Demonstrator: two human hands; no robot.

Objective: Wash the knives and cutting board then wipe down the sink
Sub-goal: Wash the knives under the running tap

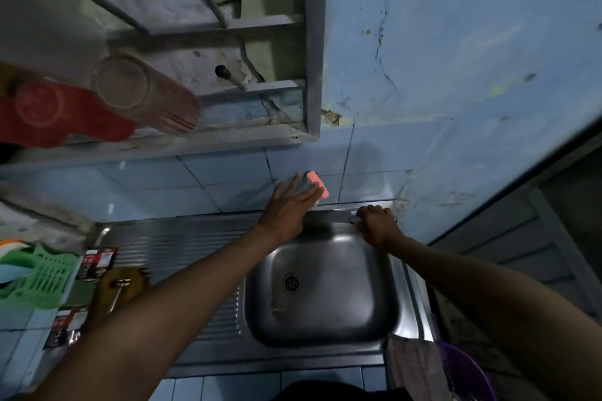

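One steel sink with one drain. Two hands: left, right. One pink-topped bottle. One green rack. One checked cloth. One purple basin. One clear glass.

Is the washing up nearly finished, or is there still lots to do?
Looks near the end, I think. The sink basin has nothing in it, and a wooden board with a metal tool on it sits on the drainer, so washing seems done. Right now the right hand presses something on the sink's back rim while the left hand reaches to the pink-handled tap. The checked cloth waits.
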